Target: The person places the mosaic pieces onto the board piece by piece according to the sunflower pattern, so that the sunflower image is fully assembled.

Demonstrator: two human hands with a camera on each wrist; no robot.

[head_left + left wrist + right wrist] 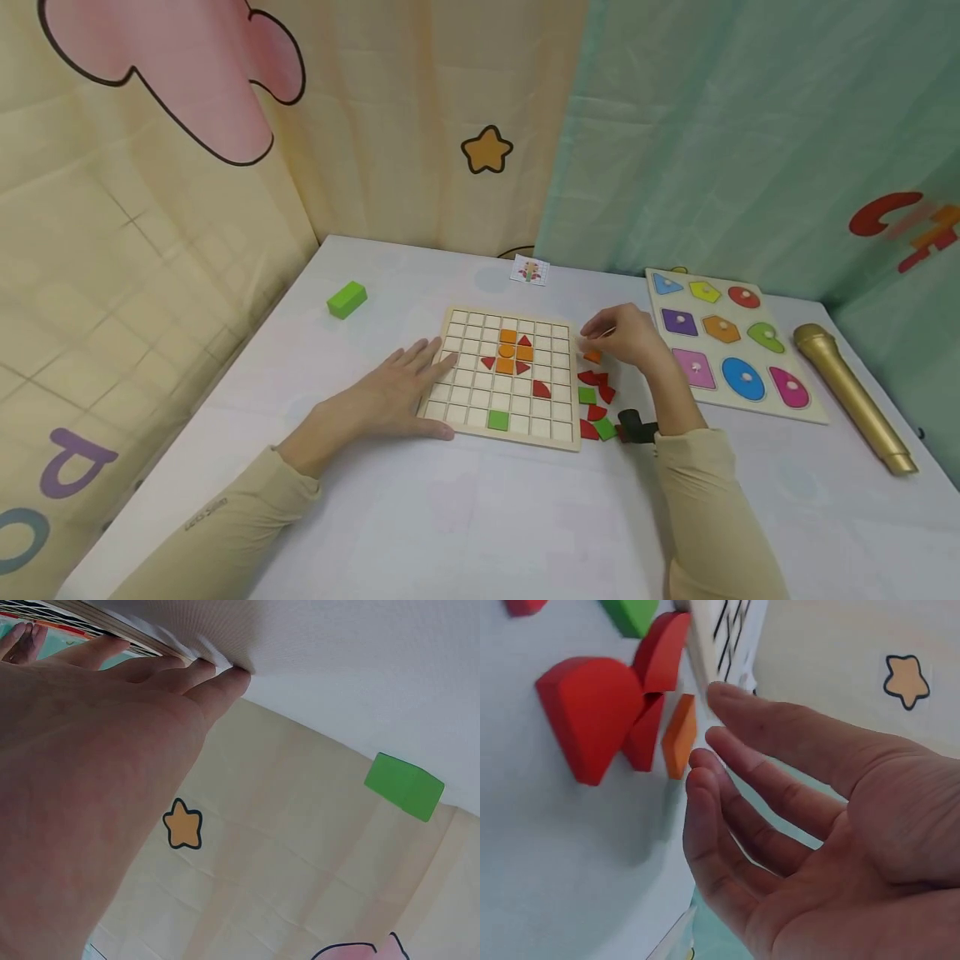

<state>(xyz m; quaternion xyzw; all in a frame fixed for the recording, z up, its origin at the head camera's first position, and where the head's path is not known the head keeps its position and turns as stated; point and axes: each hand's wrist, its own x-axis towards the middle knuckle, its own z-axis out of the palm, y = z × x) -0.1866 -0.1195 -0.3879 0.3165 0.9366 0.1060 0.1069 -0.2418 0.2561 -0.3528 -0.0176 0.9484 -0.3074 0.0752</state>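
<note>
A wooden grid board (576,400) lies on the table with orange, red and green pieces in its squares. My left hand (390,392) rests on the board's left edge, fingers spread, thumb by the near corner. At the board's right edge is my right hand (626,333), its fingers loosely bent. In the right wrist view a gap shows between thumb and fingertips, and I see nothing held. Just below that hand lies an orange piece (592,357). Loose red pieces (606,393) and green pieces (587,396) lie beside the board, nearer me.
A shape puzzle board (783,408) with knobbed pieces lies at right, next to a gold microphone (855,400). A small picture card (529,270) is behind the grid board. To the left sits a green block (347,300). A black object (636,427) is by the right forearm.
</note>
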